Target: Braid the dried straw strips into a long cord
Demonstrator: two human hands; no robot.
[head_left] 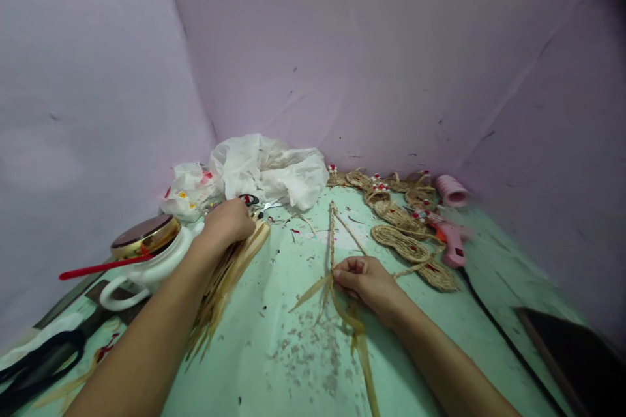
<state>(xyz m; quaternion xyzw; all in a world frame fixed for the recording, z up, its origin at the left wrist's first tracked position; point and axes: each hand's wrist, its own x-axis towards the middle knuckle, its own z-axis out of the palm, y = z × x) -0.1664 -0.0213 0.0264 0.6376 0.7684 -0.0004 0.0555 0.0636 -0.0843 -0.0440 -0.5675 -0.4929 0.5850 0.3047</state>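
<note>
My right hand (364, 280) pinches a thin braid (332, 234) of dried plant fibre at its lower end. Loose flat strips (359, 332) hang from under the fingers toward the front of the table. The braid's other part slants from its top down behind that hand. My left hand (229, 225) is curled at the far end of a bundle of dried fibre strips (229, 280). Its fingertips are hidden, so what they grip does not show. Just beyond it lie scissors (268, 206) with a dark handle.
A white plastic bag (268, 166) lies against the wall. At the right are woven fibre soles (398, 242), a pink glue gun (454, 241) with a black cord, and a pink spool (450, 191). A white cup (169, 260) and large black-handled scissors (63, 345) are at the left.
</note>
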